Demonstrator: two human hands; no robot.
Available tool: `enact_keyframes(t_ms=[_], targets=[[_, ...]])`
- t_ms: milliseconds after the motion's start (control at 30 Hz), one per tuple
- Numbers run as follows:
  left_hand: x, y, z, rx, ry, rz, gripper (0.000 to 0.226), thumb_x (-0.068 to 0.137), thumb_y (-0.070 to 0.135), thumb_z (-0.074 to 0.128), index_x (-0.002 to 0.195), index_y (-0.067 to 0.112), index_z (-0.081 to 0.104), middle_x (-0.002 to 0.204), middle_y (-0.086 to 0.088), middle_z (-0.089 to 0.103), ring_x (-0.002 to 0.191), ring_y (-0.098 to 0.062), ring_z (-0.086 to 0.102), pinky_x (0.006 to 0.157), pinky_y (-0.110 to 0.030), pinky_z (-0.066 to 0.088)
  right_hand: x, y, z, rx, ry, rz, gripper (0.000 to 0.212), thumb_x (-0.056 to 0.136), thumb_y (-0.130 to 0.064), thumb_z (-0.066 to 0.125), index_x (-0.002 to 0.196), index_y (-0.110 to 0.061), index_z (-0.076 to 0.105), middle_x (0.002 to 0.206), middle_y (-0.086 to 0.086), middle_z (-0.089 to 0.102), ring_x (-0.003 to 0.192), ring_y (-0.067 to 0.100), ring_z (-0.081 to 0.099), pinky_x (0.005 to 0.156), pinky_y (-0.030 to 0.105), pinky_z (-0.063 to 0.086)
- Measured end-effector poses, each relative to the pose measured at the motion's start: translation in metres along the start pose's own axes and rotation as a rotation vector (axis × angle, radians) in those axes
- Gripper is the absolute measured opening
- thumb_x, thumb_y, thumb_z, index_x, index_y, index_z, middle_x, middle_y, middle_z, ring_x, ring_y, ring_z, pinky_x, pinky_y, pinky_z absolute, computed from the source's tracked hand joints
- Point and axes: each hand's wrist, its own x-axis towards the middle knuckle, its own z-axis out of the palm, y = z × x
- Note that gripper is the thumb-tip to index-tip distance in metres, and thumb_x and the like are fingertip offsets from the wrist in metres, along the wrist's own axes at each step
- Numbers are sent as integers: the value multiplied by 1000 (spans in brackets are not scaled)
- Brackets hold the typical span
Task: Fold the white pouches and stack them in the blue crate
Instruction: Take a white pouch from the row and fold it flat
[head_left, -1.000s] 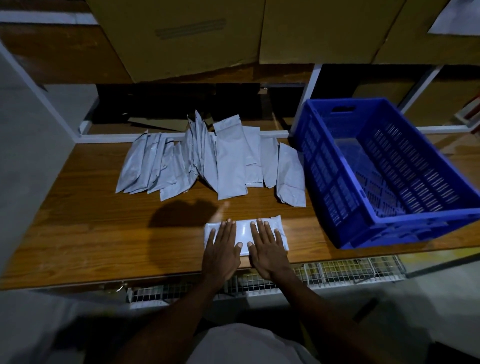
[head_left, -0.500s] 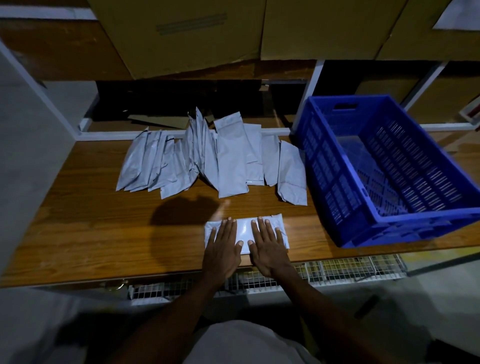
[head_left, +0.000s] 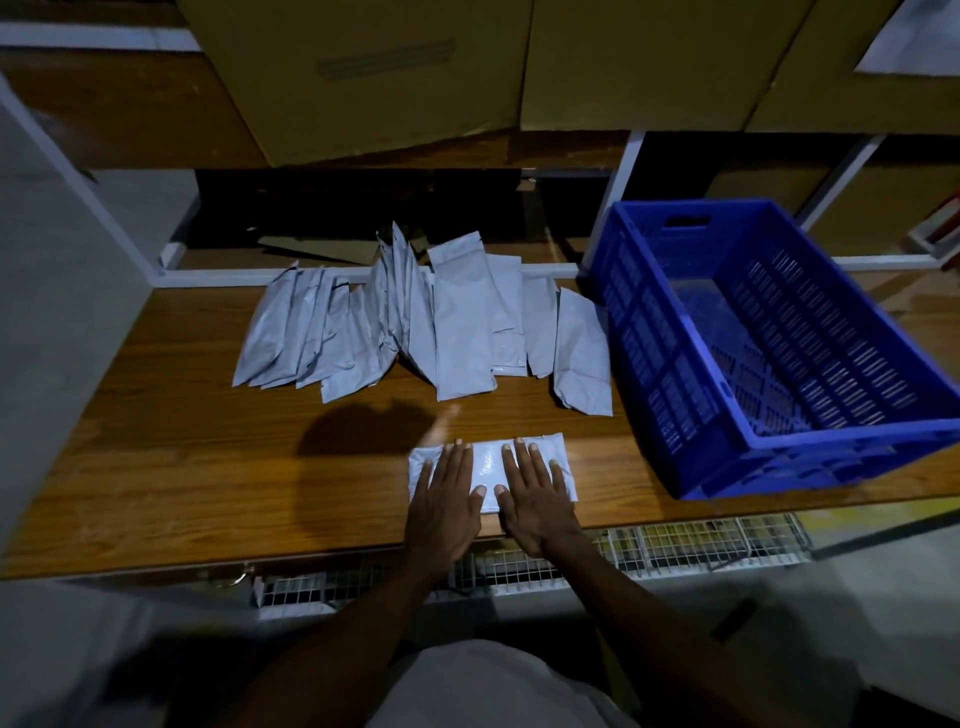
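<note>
Left hand (head_left: 442, 506) and right hand (head_left: 535, 501) flat, fingers straight and spread, pressing folded white plastic pouch (head_left: 487, 462) at lower centre, near wooden table (head_left: 182, 467) front edge. Unfolded white pouches (head_left: 431, 322) fanned at centre. Blue slatted plastic crate (head_left: 779, 364), right, looks empty; task barely begun.

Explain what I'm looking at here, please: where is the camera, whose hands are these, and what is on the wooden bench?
There is no machine. A person wears a camera on the head, looking down at their own bare hands. The left hand and right hand press flat, fingers straight, on one folded white plastic pouch near the front edge of the brown wooden bench. Nothing is gripped. Behind lies a fanned row of unfolded white pouches. To the right sits the blue slatted plastic crate, with no pouches visible inside. Cardboard boxes fill the shelf above.
</note>
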Motion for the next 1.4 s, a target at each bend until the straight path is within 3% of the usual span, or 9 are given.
enact_keyframes(t_ms=[267, 433, 533, 667, 833, 1000, 1133, 1267, 1400], targets=[[2, 1, -10, -20, -98, 10, 71, 98, 50, 7, 160, 17, 2, 167, -1, -1, 154, -15, -1, 124, -39, -2, 3, -4, -17, 36, -103, 5, 62, 107, -46, 15, 159, -20, -5, 163, 1, -18, 152, 21, -15, 123, 44, -5], [19, -5, -33, -47, -174, 46, 61, 105, 31, 39, 159, 15, 15, 166, -2, 14, 152, -18, 12, 123, -38, 12, 18, -1, -52, 1, -15, -33, 54, 99, -29, 45, 151, -19, 33, 160, 7, 27, 144, 30, 27, 109, 46, 33], [28, -9, -51, -7, -113, 44, 61, 98, 32, 55, 153, 21, 30, 158, 2, 33, 145, -18, 27, 118, -36, 15, 28, 2, -65, -33, -40, -25, 65, 92, -28, 58, 151, -25, 31, 157, 2, 32, 143, 27, 25, 109, 49, 31], [38, -14, -61, 23, -201, -8, 72, 95, 45, 58, 155, 24, 25, 161, 3, 28, 149, -18, 21, 121, -45, 4, 41, 9, -71, -81, -104, -21, 76, 79, -36, 76, 145, -29, 39, 147, 1, 46, 136, 28, 36, 107, 46, 30], [48, -15, -73, 7, -195, 11, 69, 82, 47, 74, 142, 30, 46, 155, 2, 36, 142, -22, 32, 118, -49, 11, 37, 7, -81, -121, -18, -55, 55, 80, -34, 74, 131, -26, 56, 137, 2, 50, 125, 27, 45, 101, 41, 33], [55, -23, -89, -78, -200, 86, 59, 83, 31, 77, 136, 26, 52, 145, 0, 49, 135, -21, 44, 108, -39, 30, 27, 8, -98, -61, 50, -73, 47, 78, -36, 78, 123, -33, 66, 114, -6, 70, 106, 17, 62, 87, 34, 44], [59, -20, -117, -62, -74, 206, 38, 79, 22, 79, 114, 25, 65, 114, 0, 68, 106, -23, 62, 83, -33, 48, 17, 9, -119, -71, 110, -79, 38, 78, -39, 76, 115, -34, 70, 99, -6, 74, 92, 15, 66, 71, 29, 44], [73, -5, -150, -34, 119, 336, 29, 79, 17, 76, 108, 23, 73, 102, 1, 72, 97, -23, 65, 85, -35, 46, -1, 6, -154, -104, 192, -64, 19, 84, -33, 69, 100, -24, 71, 91, 0, 71, 90, 23, 63, 67, 30, 32], [85, 23, -193, -50, 240, 398, 17, 81, 18, 73, 94, 27, 74, 86, 7, 72, 83, -15, 64, 84, -36, 49, -24, 5, -198, -30, 291, -36, 23, 87, -24, 69, 110, -26, 71, 98, -2, 70, 82, 13, 60, 56, 21, 32]])
